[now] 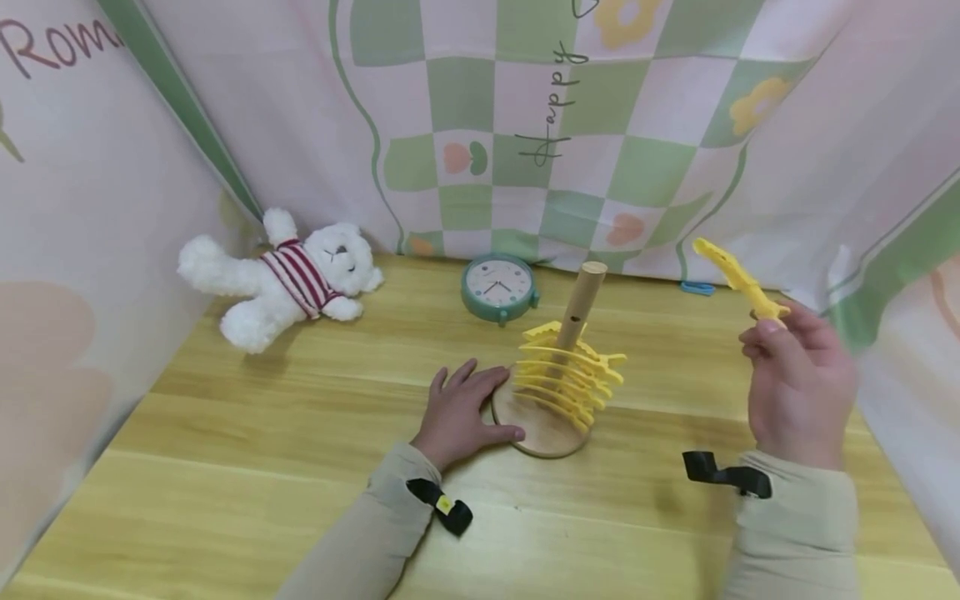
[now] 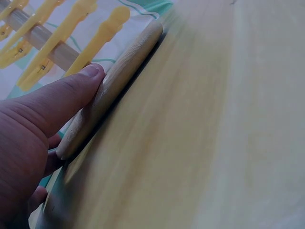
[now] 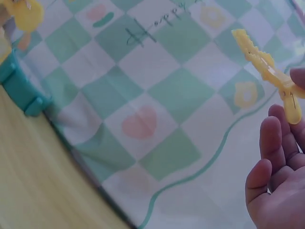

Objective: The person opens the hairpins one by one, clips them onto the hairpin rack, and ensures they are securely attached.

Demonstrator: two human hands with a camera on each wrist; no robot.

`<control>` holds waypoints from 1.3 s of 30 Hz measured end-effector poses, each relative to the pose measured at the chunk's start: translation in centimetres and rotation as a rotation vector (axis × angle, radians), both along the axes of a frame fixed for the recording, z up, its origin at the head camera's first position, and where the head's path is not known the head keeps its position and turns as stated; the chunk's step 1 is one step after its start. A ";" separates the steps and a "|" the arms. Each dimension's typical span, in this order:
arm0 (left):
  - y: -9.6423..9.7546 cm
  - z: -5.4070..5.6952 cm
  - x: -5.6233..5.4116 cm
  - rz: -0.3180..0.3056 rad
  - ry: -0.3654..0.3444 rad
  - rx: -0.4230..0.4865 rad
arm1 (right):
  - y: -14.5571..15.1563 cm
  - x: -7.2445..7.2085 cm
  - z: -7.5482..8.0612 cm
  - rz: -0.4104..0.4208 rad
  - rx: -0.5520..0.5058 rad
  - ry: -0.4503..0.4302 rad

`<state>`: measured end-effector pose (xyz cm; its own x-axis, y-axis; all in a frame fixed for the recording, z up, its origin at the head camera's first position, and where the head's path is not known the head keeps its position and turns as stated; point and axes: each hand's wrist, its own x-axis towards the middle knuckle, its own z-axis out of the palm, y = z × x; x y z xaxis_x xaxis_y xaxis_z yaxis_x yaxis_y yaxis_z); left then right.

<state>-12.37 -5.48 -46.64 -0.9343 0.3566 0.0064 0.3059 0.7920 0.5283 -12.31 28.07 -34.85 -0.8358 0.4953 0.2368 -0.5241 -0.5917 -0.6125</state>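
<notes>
A yellow toothed alligator hair clip [image 1: 738, 279] is pinched by its tail end between the thumb and fingers of my right hand [image 1: 798, 392], raised over the right side of the table. The same clip [image 3: 264, 67] points up and left in the right wrist view. My left hand [image 1: 459, 418] rests at the left edge of a round wooden base [image 1: 542, 432], fingers spread, with the thumb [image 2: 90, 74] lying on its rim. From the base rises a wooden post [image 1: 585, 296], tilted in the head view. Several yellow clips [image 1: 562, 382] are stacked across its lower part.
A green round clock [image 1: 498, 288] lies face up behind the stand. To the left, a white teddy bear [image 1: 300, 275] in a striped shirt lies against the curtain. A small blue clip [image 1: 697, 288] sits at the table's back edge. Patterned curtains [image 1: 480, 108] enclose the table.
</notes>
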 end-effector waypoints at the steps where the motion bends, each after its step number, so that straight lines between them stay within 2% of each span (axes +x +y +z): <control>1: 0.0 0.0 0.0 0.000 -0.002 0.000 | -0.3 0.2 0.3 0.001 0.011 0.013; 6: 0.0 0.1 0.0 0.002 -0.010 -0.007 | -1.4 1.1 1.3 0.028 0.115 0.067; 11: 0.0 0.0 0.0 0.001 -0.014 -0.004 | -2.3 1.8 1.6 0.064 0.187 0.127; 18: 0.0 0.0 0.1 -0.001 -0.007 0.005 | -3.9 2.3 2.0 0.090 0.348 0.227; 26: 0.0 0.0 0.1 -0.004 -0.004 0.003 | -5.3 2.6 2.0 0.096 0.377 0.198; 30: 0.0 0.1 0.1 -0.003 -0.011 0.001 | -5.2 2.6 1.9 0.090 0.331 0.214; 34: 0.0 0.2 0.1 -0.002 -0.014 0.001 | -5.2 2.9 2.2 0.111 0.269 0.267; 36: 0.0 0.2 0.1 -0.001 -0.012 0.003 | -5.5 3.0 2.3 0.120 0.288 0.287; 39: 0.0 0.2 0.1 0.000 -0.004 0.009 | -6.4 3.0 2.2 0.134 0.395 0.279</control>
<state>-12.31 -5.51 -46.49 -0.9344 0.3562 0.0058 0.3034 0.7873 0.5368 -9.28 21.72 -32.63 -0.7638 0.2155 0.6084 -0.6355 -0.4163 -0.6503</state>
